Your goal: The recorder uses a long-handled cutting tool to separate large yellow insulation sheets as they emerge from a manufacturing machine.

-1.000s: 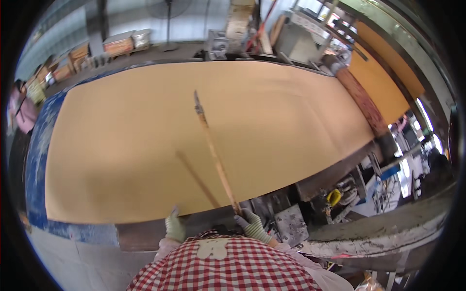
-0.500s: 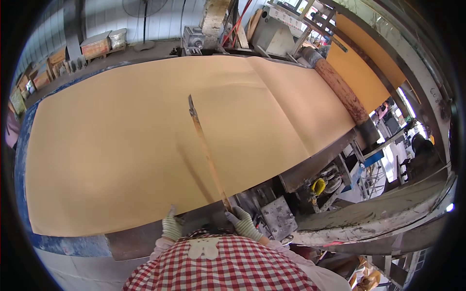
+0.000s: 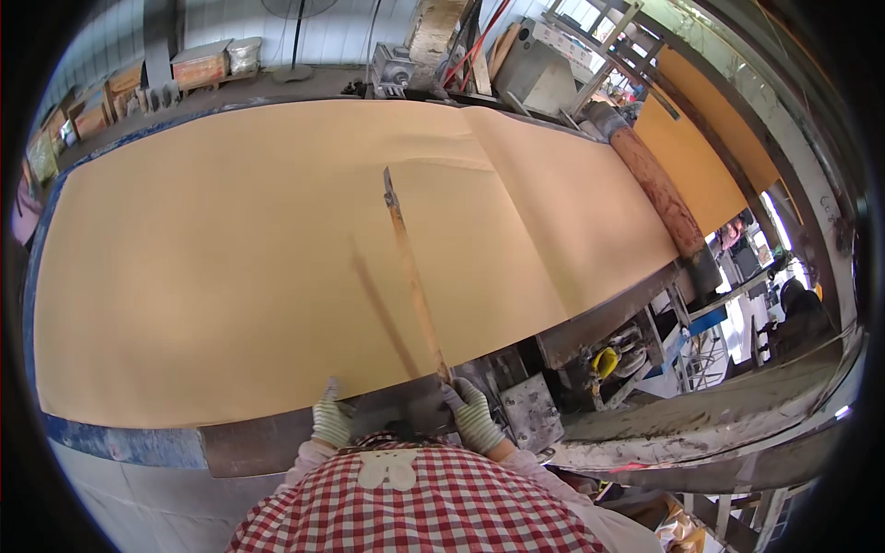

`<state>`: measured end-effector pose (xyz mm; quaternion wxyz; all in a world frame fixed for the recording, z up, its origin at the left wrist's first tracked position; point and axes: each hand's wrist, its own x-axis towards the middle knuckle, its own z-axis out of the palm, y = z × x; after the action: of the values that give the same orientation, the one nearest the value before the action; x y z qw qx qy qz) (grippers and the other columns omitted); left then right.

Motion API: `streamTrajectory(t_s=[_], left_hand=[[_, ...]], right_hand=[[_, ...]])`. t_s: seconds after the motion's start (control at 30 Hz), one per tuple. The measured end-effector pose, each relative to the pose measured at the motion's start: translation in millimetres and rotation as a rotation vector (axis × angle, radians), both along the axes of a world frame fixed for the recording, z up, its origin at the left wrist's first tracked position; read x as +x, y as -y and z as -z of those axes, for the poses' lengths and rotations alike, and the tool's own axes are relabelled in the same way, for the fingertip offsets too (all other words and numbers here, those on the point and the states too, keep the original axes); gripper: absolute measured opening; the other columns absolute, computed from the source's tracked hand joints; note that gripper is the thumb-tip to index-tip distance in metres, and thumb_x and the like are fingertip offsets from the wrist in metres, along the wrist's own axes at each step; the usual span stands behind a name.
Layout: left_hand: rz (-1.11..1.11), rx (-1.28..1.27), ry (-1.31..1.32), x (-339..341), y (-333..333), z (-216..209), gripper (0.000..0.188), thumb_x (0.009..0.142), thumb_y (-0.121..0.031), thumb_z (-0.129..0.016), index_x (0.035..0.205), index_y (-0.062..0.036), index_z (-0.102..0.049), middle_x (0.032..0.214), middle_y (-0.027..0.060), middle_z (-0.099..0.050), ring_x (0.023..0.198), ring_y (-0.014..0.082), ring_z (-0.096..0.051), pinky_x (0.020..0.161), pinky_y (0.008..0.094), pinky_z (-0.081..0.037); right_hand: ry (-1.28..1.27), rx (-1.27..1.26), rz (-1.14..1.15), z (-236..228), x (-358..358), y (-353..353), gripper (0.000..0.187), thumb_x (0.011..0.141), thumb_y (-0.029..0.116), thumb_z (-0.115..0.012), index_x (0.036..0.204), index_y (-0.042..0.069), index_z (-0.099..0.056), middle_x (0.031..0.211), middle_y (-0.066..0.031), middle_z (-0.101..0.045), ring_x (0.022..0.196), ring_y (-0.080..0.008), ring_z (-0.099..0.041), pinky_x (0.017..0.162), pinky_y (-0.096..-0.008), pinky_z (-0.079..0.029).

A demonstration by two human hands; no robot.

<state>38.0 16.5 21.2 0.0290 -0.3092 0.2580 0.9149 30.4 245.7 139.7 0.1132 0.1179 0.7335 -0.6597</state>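
Nearest the lens, a red-and-white checked shirt (image 3: 415, 507) filling the lower edge, both forearms running up from it into pale knitted gloves. Left hand (image 3: 330, 422) resting on the near edge of the table (image 3: 249, 442), fingers bent down over the metal rim, holding nothing that can be made out; whether pressing or only lying there, cannot tell. Right hand (image 3: 472, 415) closed around the lower end of a long wooden stick (image 3: 413, 276), gripping it just above the same rim. Stick rising away from that hand, slanting slightly left, its far tip (image 3: 388, 184) carrying a small dark metal piece, too small to tell more. Whether the tip touches the sheet, cannot tell; a soft shadow (image 3: 373, 304) lying on the sheet just left of the stick. Beneath it all, a broad tan sheet (image 3: 203, 258) spread flat over the blue-edged table, covering nearly the whole top, with a raised fold (image 3: 502, 175) running across its right part. Just right of the right hand, below the table edge, a grey metal block (image 3: 525, 410) and a yellow object (image 3: 604, 361) among dark machine parts. Further right, a reddish-brown roll (image 3: 659, 198) lying along the sheet's end, and an orange panel (image 3: 710, 138) beyond it. At the far side, wooden crates (image 3: 198, 66) and a grey machine (image 3: 544, 64) against a corrugated wall (image 3: 230, 18).
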Motion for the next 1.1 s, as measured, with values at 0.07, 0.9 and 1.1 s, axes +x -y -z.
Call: streamTrajectory(t_s=[0.07,0.9,1.1], left_hand=[[-0.038,-0.013,0.011,5,19,-14,0.042,0.076,-0.035,-0.067,0.107,-0.0117,-0.051,0.096,0.0049,-0.059,0.083,0.0180,-0.058,0.071,0.0370,-0.052],[-0.556,-0.019,0.476,22,68,-44,0.041,0.085,-0.036,-0.054,0.111,-0.0046,-0.050,0.104,0.0100,-0.054,0.097,0.0252,-0.052,0.087,0.0413,-0.041],[-0.669,-0.123,0.535,18,110,-65,0.034,0.086,-0.035,-0.051,0.101,-0.0044,-0.056,0.092,0.0093,-0.058,0.090,0.0229,-0.053,0.084,0.0381,-0.041]], right_hand=[[0.040,0.058,0.024,-7,-12,-10,0.017,0.086,0.017,-0.056,0.094,0.001,-0.055,0.073,-0.0025,-0.057,0.062,-0.0073,-0.050,0.053,-0.0204,-0.040],[-0.311,1.290,-0.201,28,-665,21,0.031,0.081,0.029,-0.055,0.090,0.000,-0.061,0.079,-0.0228,-0.061,0.071,-0.0350,-0.062,0.060,-0.0422,-0.049],[-0.056,1.636,-0.562,27,-756,37,0.023,0.076,0.018,-0.054,0.081,-0.001,-0.064,0.073,-0.0206,-0.062,0.065,-0.0340,-0.063,0.057,-0.0434,-0.049]])
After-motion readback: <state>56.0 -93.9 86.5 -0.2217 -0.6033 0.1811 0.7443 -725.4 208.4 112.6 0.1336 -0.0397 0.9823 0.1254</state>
